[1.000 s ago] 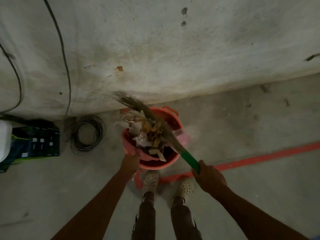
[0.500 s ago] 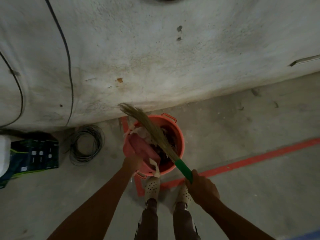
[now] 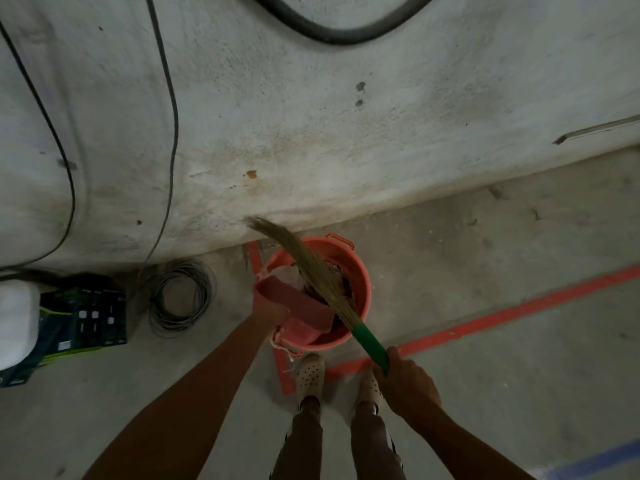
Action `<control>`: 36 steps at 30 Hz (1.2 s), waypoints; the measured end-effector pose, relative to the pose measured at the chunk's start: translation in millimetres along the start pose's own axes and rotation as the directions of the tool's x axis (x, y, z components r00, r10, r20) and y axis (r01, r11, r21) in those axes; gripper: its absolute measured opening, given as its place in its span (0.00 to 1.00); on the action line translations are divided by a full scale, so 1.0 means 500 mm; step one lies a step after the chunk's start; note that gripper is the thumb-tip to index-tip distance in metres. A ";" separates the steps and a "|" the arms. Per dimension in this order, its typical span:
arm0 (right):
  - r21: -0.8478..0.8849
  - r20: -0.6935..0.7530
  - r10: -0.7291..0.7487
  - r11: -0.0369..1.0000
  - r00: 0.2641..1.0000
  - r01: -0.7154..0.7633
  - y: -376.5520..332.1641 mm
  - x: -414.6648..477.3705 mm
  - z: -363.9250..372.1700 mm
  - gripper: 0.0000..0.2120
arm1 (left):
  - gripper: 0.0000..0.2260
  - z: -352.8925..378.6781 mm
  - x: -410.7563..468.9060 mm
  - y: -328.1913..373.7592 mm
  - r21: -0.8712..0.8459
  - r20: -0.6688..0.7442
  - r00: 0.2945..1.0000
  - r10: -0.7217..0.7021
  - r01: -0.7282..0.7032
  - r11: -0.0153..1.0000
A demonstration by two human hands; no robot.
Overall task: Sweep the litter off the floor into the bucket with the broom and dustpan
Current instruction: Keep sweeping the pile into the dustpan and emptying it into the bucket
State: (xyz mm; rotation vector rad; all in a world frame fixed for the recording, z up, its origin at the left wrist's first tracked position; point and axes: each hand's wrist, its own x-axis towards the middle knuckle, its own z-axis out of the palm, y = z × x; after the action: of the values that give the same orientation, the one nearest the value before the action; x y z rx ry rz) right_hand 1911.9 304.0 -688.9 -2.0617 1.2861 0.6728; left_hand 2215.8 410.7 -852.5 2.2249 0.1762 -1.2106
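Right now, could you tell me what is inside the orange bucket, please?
The pink dustpan is tipped into the bucket, with pale litter and dark scraps beside it. The broom crosses the opening, so whatever lies under it and the dustpan is hidden.

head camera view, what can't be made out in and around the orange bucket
Head view, orange plastic bucket: its contents are mostly covered by the pink plastic dustpan in the left hand and the straw broom with green handle in the right hand.
White container: cut off by the left edge.
Dark printed box: print too small and dim to read.
Black hose on the wall: cut off by the top edge.
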 end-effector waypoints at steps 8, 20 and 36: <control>0.014 -0.026 0.010 1.000 1.000 -0.009 -0.010 -0.021 -0.007 0.14 | 0.35 -0.061 -0.192 0.127 0.260 0.172 0.983 -0.057 0.011 0.966; 0.043 -0.085 0.038 0.998 0.996 -0.035 -0.015 -0.081 -0.034 0.17 | 0.17 -0.131 -0.312 0.149 0.304 0.250 0.968 0.036 -0.114 0.946; 0.449 -0.333 0.311 0.883 0.890 -0.141 0.035 -0.365 0.031 0.17 | 0.17 -0.121 -0.530 0.141 0.193 0.311 0.823 0.475 -0.544 0.816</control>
State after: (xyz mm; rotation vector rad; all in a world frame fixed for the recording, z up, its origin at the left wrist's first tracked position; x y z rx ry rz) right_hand 1821.7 418.9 -577.0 -1.7512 1.7534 0.0463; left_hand 2133.6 429.1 -584.4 2.1070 -0.7000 -1.2346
